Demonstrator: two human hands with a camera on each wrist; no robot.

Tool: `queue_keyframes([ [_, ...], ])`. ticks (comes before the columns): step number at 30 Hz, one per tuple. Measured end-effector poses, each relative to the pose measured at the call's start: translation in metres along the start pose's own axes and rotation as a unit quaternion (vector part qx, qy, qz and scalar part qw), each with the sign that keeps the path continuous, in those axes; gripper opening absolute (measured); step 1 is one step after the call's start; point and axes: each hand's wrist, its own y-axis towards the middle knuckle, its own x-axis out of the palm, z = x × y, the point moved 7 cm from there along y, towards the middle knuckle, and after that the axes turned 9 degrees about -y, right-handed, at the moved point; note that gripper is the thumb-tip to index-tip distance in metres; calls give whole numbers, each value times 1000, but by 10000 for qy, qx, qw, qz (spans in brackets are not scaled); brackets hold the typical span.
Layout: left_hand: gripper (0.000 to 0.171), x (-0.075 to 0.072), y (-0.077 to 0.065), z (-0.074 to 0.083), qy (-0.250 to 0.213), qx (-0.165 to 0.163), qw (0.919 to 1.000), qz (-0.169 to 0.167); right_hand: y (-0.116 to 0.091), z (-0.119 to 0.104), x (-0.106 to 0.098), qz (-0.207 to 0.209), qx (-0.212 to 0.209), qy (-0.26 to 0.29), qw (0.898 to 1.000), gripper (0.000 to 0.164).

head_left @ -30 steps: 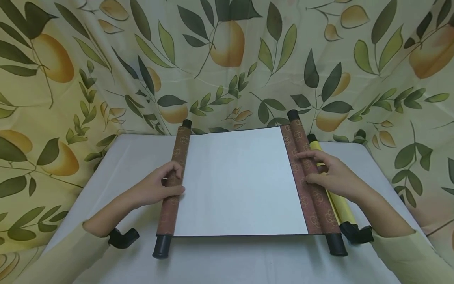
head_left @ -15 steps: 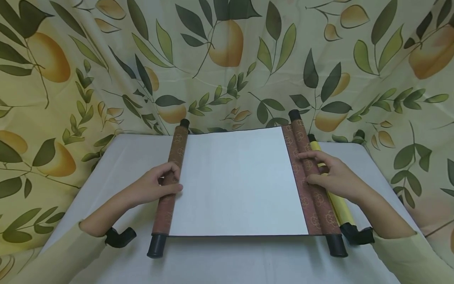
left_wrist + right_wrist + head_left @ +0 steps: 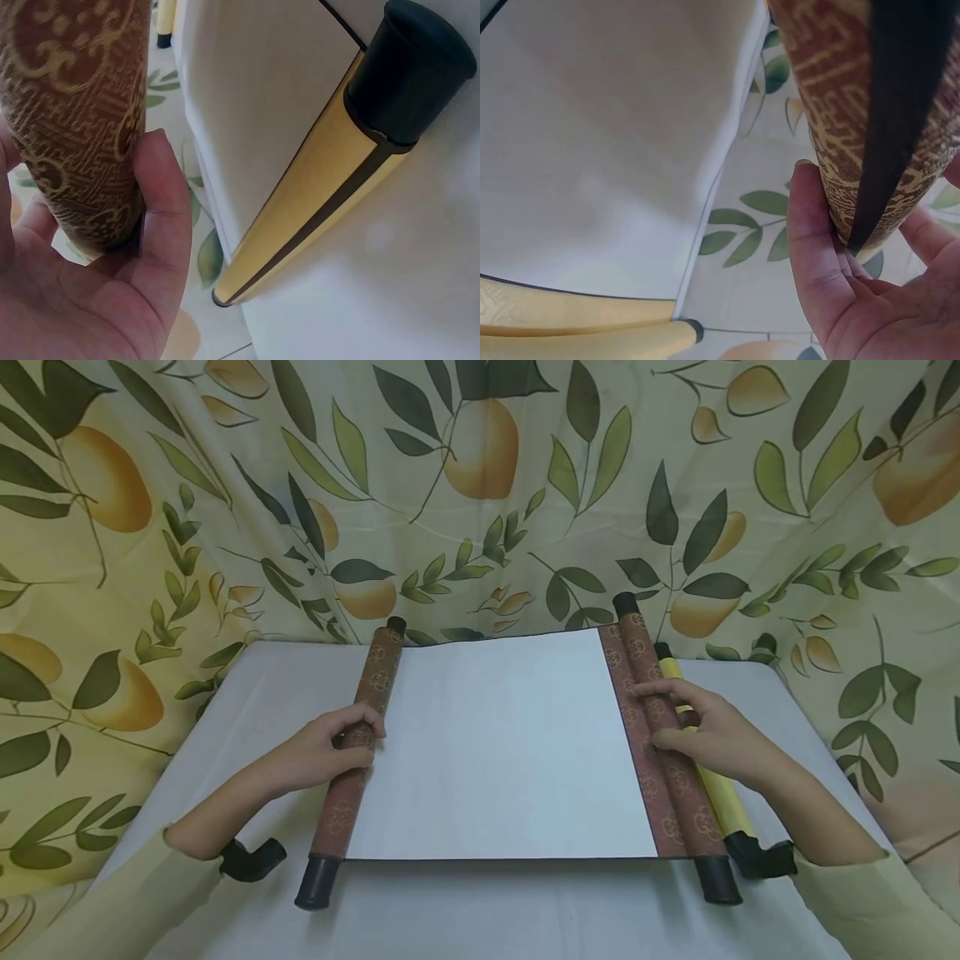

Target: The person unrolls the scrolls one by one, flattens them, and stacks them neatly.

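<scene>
A scroll with a white sheet point(image 3: 495, 743) lies part unrolled between two rolled ends. My left hand point(image 3: 315, 752) grips the left brown patterned roll point(image 3: 341, 810), fingers over its far side and thumb on the near side. With my right hand point(image 3: 712, 731) I hold the right brown roll point(image 3: 686, 793) between fingers and thumb. Black caps end both rolls. In the left wrist view, my left hand point(image 3: 97, 300) is curled round the brown roll point(image 3: 82, 112). The right wrist view has my right hand point(image 3: 877, 300) round the other brown roll point(image 3: 832, 112).
A yellow roll point(image 3: 723, 797) with black ends lies beside the right brown roll, partly behind my right hand. In the left wrist view a yellow roll point(image 3: 307, 172) has a black cap. The white table point(image 3: 480, 918) ends at a leaf-and-fruit patterned cloth point(image 3: 525, 527).
The near end of the left roll has swung left, so that roll is tilted more and the white sheet shows wider at its near edge. My right hand has barely moved.
</scene>
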Motion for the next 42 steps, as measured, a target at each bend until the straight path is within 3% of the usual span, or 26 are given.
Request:
queue_keyframes([
  [25,13,-11,-9,-3,170,2,9999,21,-4,6,2,-16,26,-48,10000,57],
  [32,26,-13,-11,-1,310,147,9994,-25,-4,5,4,-30,12,-39,10000,57],
  [38,17,-15,-13,2,156,59,9998,-69,-4,7,7,-47,12,-51,10000,57],
  [42,12,-16,-15,3,385,33,9992,-114,-5,9,9,-93,47,-10,9999,58],
])
